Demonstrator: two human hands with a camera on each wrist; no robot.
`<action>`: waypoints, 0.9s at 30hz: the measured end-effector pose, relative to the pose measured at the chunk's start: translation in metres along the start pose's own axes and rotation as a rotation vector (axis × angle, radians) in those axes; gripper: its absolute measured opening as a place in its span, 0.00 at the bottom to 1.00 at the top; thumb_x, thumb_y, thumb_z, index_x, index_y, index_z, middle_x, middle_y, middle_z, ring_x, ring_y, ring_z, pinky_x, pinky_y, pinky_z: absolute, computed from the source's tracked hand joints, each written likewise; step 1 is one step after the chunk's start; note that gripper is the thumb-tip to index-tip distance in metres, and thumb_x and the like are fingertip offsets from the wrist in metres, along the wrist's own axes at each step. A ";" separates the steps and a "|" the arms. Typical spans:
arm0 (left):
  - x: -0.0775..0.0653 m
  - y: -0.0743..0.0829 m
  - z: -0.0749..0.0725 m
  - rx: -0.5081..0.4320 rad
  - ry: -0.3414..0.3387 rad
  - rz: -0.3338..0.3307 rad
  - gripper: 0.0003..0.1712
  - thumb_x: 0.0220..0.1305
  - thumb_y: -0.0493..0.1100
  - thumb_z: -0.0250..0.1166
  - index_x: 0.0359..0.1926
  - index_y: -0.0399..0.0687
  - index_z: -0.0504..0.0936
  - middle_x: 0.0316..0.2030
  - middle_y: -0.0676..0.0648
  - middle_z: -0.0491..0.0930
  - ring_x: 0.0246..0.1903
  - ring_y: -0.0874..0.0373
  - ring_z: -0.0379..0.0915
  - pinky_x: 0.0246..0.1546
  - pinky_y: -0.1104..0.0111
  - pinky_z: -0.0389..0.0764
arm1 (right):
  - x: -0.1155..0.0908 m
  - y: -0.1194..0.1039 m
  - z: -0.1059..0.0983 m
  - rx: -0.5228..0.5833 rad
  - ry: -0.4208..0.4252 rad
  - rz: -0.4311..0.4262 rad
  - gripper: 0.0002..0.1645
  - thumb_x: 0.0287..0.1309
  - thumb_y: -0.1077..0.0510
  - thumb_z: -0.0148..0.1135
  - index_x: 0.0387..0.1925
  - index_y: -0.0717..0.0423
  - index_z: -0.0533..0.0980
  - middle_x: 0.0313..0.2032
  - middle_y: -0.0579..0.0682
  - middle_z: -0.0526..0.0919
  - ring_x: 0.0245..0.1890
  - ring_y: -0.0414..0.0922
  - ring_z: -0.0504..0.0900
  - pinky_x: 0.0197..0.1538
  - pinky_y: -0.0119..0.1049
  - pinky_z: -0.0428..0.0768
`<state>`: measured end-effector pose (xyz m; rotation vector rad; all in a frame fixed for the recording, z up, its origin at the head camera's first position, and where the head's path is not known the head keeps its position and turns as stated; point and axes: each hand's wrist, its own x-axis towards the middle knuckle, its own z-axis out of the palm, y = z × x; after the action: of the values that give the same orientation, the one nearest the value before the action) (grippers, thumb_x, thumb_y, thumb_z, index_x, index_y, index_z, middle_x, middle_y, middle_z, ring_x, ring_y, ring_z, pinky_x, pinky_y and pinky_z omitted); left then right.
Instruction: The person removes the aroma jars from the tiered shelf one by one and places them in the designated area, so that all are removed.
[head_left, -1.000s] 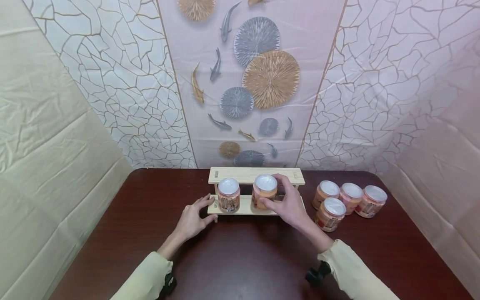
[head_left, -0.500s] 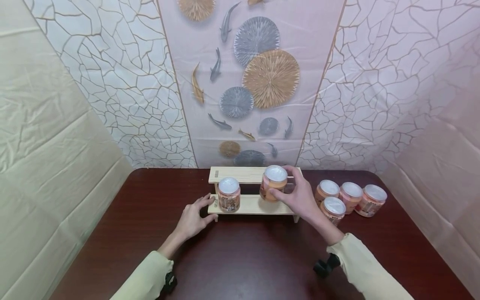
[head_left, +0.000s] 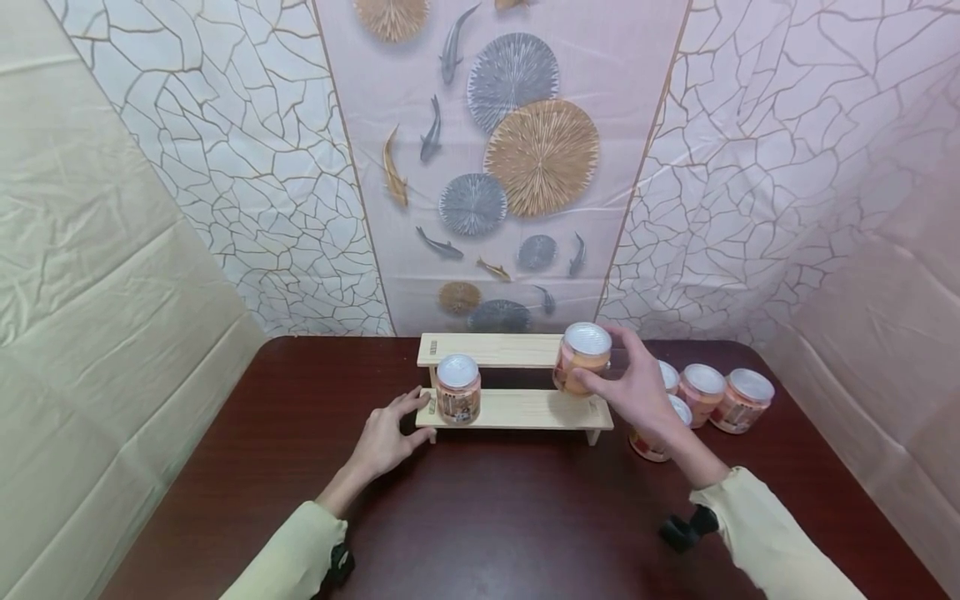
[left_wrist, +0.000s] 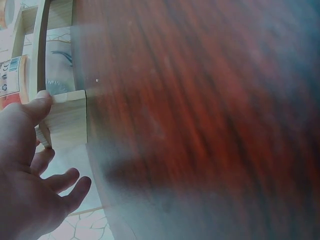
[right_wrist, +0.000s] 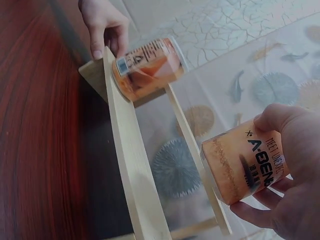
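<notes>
A small two-tier wooden rack [head_left: 517,410] stands at the back of the table. My left hand [head_left: 384,435] pinches the left end of its lower shelf between thumb and index finger; the other fingers stick out loosely in the left wrist view. A jar [head_left: 459,392] with an orange printed label and clear lid stands upright on that shelf, near the left hand. My right hand [head_left: 637,383] grips a second jar [head_left: 583,360] from its right side. This jar is off the lower shelf, in the air by the rack's right end. Its label lettering faces the right wrist camera [right_wrist: 252,160].
Several similar jars, among them one pinkish jar [head_left: 702,398] and an outer jar [head_left: 742,404], are grouped on the dark wooden table [head_left: 480,517] right of the rack. My right hand partly covers two of them. A patterned cloth [head_left: 480,275] hangs behind the table.
My right hand has lifted the second jar from the lower shelf and carried it to the right. The left hand and the first jar have stayed put.
</notes>
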<state>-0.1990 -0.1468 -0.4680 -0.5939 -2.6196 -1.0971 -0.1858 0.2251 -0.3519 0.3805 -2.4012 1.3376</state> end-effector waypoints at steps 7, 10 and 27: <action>0.001 0.000 0.000 0.001 -0.009 -0.006 0.33 0.54 0.42 0.78 0.61 0.40 0.81 0.63 0.39 0.74 0.62 0.33 0.69 0.58 0.44 0.71 | -0.004 0.002 -0.023 -0.096 0.033 -0.019 0.41 0.52 0.61 0.76 0.65 0.63 0.67 0.52 0.61 0.77 0.45 0.54 0.79 0.41 0.28 0.77; 0.001 0.000 0.000 0.002 -0.010 -0.007 0.33 0.54 0.42 0.78 0.61 0.41 0.81 0.63 0.40 0.74 0.62 0.34 0.69 0.58 0.45 0.71 | -0.006 0.002 -0.031 -0.099 0.044 -0.030 0.41 0.52 0.64 0.76 0.65 0.65 0.66 0.53 0.62 0.76 0.46 0.58 0.79 0.42 0.25 0.76; 0.000 -0.002 0.002 0.008 0.011 0.010 0.33 0.53 0.41 0.79 0.61 0.40 0.81 0.62 0.38 0.75 0.61 0.33 0.70 0.57 0.44 0.72 | -0.014 0.010 -0.072 -0.210 0.107 0.019 0.42 0.51 0.58 0.77 0.65 0.65 0.67 0.50 0.62 0.77 0.40 0.53 0.78 0.38 0.23 0.74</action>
<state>-0.2002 -0.1465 -0.4704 -0.5974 -2.6078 -1.0829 -0.1644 0.2929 -0.3304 0.2224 -2.4299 1.0705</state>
